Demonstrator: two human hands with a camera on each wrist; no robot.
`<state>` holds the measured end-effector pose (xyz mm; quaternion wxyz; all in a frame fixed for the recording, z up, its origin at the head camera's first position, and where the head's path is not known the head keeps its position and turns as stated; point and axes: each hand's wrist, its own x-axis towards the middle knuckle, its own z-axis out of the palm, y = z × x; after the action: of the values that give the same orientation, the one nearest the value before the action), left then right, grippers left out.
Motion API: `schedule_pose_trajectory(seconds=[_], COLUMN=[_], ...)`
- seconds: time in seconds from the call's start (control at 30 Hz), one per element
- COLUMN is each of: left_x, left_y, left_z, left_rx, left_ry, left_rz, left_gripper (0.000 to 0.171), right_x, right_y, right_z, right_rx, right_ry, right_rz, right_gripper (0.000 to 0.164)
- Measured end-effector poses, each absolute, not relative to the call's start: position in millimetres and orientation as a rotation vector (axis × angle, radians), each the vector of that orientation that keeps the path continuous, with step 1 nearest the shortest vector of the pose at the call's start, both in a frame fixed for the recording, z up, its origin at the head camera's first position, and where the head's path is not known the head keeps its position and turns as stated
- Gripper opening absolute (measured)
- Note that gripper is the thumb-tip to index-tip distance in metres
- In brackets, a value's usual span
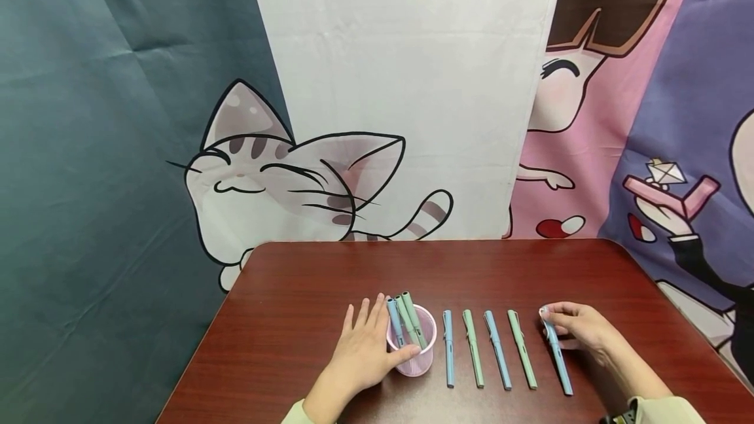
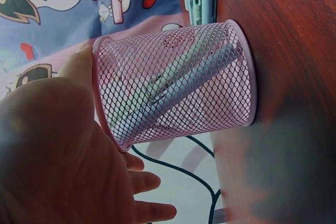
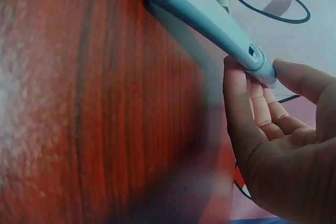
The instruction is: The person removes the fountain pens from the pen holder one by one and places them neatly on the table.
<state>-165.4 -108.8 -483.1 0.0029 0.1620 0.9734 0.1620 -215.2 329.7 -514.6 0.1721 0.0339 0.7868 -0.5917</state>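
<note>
My left hand (image 1: 365, 353) rests against a pink mesh pen holder (image 1: 419, 365), fingers straight and spread on its far left side, thumb over the near rim. Inside the holder (image 2: 210, 106) lean one blue pen (image 1: 393, 317) and two green pens (image 1: 412, 311), seen through the mesh in the left wrist view. Over at the right, my right hand (image 1: 589, 331) pinches a blue pen (image 1: 559, 360) by its upper end, between thumb and fingers. In the right wrist view this pen (image 3: 212, 22) slants, its other end close over the table.
Between the hands, a row of pens lies on the brown table (image 1: 330, 267): a blue pen (image 1: 449, 349), a green pen (image 1: 474, 349), another blue pen (image 1: 498, 351) and another green pen (image 1: 522, 350). Behind the table hangs a cartoon-printed cloth (image 1: 412, 84).
</note>
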Motion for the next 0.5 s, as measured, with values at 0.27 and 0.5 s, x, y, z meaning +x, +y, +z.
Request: schedule_pose_trajectory(seconds=[0.27,0.5], left_x=[-165.1,-164.5], left_y=[-108.6,-108.3], left_z=[-483.3,-482.7], left_rx=[0.511,0.507], left_ry=[3.067,3.069], left_rz=[0.472,0.48], left_gripper=[0.109,0.108], right_x=[-215.9,-218.9], right_y=[328.1,325.6], right_z=[-515.6,-518.3], right_rx=[0.128,0.185], right_ry=[2.335,2.388], right_rz=[-1.59,-1.528], right_gripper=[0.047,0.045])
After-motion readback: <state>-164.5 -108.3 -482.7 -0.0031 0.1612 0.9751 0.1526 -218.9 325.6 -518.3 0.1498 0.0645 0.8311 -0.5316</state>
